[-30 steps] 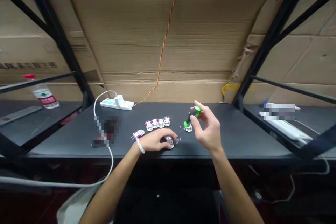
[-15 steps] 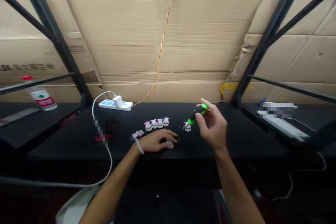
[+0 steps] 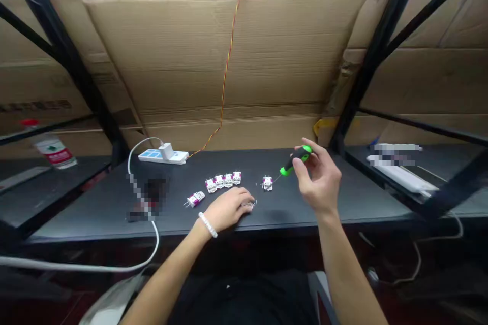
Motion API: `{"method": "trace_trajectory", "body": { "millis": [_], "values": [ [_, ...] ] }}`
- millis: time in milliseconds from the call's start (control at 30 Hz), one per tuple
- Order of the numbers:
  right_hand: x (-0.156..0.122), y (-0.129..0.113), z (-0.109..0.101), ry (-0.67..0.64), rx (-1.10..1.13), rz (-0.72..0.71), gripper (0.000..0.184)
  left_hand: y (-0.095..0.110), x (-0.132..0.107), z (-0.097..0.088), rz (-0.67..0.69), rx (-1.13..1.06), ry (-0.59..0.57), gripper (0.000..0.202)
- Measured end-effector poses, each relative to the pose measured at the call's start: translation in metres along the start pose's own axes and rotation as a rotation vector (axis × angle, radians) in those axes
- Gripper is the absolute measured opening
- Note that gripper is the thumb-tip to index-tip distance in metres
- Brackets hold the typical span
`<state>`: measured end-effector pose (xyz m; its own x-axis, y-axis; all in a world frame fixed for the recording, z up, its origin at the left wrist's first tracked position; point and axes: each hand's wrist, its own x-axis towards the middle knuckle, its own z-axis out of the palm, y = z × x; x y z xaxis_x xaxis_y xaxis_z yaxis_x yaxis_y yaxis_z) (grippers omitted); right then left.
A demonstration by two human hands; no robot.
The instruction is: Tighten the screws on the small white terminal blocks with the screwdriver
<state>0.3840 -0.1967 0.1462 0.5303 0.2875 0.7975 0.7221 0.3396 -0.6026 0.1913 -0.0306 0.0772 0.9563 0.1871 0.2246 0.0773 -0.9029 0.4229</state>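
Cardboard wall (image 3: 267,61): stood along the bench's back edge. A twisted red-yellow wire (image 3: 224,76) is hung down it to that edge.
Bench (image 3: 343,203): dark top, with all the small parts laid at mid-bench.
Power strip (image 3: 152,156): white, laid at the back-left of the bench. A white charger (image 3: 166,150) is plugged in and its cable (image 3: 156,233) is run off the front edge.
Right hand (image 3: 320,177): held up above the bench's right half. The thumb and fingertips are closed on the screwdriver's handle end, and the other fingers are half curled.
Left hand (image 3: 229,208): laid palm down near the front edge at mid-bench. The fingers are bent a little and kept close together, with the tips pressed over the white part. How tightly it is pinched cannot be told. A bead bracelet (image 3: 208,224) is worn at the wrist.
Screwdriver (image 3: 295,161): green and black handle, tilted, tip end aimed down-left at the lone connector. The shaft is barely seen, so contact cannot be told.
Connector row (image 3: 223,181): four white-purple pieces set side by side, just behind the left hand.
Side connector (image 3: 195,198): laid on the bench just left of the left hand.
Lone connector (image 3: 267,183): set between the two hands.
White part (image 3: 249,205): mostly covered at the left fingertips, near the front edge.
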Motion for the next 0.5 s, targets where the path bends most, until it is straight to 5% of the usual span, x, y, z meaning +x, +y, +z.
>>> {"method": "trace_trajectory", "body": {
  "millis": [300, 500],
  "values": [
    [0.003, 0.003, -0.006, -0.004, -0.01, 0.0, 0.045, 0.004, 0.017, 0.004, 0.002, -0.004, -0.011, 0.022],
    [0.005, 0.0, -0.01, 0.004, -0.011, -0.002, 0.044, 0.012, 0.006, 0.012, 0.021, 0.145, 0.114, 0.03]
  ]
}}
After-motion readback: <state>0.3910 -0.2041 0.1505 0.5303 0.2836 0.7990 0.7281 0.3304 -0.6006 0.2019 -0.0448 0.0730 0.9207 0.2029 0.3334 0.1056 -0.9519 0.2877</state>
